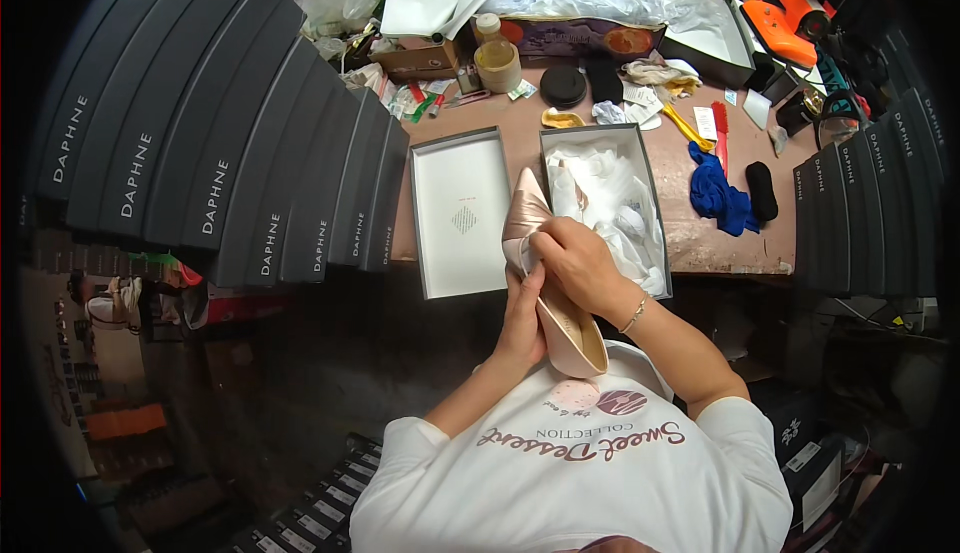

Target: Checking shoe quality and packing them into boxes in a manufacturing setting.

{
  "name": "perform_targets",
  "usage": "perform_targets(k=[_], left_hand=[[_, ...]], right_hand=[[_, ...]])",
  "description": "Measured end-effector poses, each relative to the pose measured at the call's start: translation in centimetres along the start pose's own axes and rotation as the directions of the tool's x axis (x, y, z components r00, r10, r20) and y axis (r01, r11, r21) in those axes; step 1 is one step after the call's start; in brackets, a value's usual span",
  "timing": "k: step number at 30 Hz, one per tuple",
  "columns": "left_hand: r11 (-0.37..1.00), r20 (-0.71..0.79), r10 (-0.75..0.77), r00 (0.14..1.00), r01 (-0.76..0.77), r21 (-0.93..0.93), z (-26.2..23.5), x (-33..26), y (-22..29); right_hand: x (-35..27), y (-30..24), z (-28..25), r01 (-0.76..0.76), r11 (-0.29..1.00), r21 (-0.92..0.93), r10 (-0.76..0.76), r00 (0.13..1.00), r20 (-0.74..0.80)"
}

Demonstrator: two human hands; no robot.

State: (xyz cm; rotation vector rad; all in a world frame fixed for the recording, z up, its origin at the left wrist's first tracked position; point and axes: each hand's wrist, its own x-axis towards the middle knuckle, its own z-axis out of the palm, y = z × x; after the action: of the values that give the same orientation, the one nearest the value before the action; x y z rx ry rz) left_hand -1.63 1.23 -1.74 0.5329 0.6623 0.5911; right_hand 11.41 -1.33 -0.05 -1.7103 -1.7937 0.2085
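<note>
A pale pink satin pump [528,211] with a pointed toe is held in front of my chest, its toe pointing away and its heel end near my shirt. My left hand [520,321] wraps the side of the shoe from below. At the shoe's opening, just behind the toe, my right hand [582,265] has its fingers bent and pressed together; what they pinch is hidden. Beyond the hands lies an open shoebox [651,168] filled with white tissue paper [612,185], where part of another pink shoe shows. Left of it rests the box's lid [458,175], inside up.
Stacked dark shoeboxes [190,133] rise on the left, and more shoeboxes [868,203] on the right. A blue cloth [722,193], a black brush-like item [762,193], a red brush [720,135] and a bottle [494,58] are on the table [700,253].
</note>
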Motion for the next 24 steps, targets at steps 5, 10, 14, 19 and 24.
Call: perform_targets(k=[5, 10, 14, 19, 24], left_hand=[[0.984, 0.044, -0.16, 0.986, 0.163, -0.071, -1.6, -0.3, -0.2], [0.976, 0.039, -0.213, 0.976, 0.211, 0.046, -1.0, -1.8, -1.0], [0.949, 0.113, -0.315, 0.942, 0.31, 0.06, -0.7, -2.4, -1.0], [0.965, 0.088, -0.246, 0.965, 0.235, 0.12, -2.6, -0.5, 1.6], [0.912, 0.007, 0.182, 0.983, -0.172, 0.373, -4.9, 5.9, 10.3]], right_hand=[[-0.2, 0.2, 0.5, -0.004, 1.0, 0.0, 0.004, 0.995, -0.103], [-0.2, 1.0, -0.1, -0.201, 0.921, 0.335, 0.267, 0.95, -0.164], [-0.6, 1.2, -1.7, -0.352, 0.729, 0.586, 0.341, 0.93, 0.135], [1.7, 2.0, 0.9, -0.407, 0.749, 0.523, 0.348, 0.913, 0.213], [-2.6, 3.6, 0.1, -0.436, 0.808, 0.396, 0.402, 0.9, 0.168]])
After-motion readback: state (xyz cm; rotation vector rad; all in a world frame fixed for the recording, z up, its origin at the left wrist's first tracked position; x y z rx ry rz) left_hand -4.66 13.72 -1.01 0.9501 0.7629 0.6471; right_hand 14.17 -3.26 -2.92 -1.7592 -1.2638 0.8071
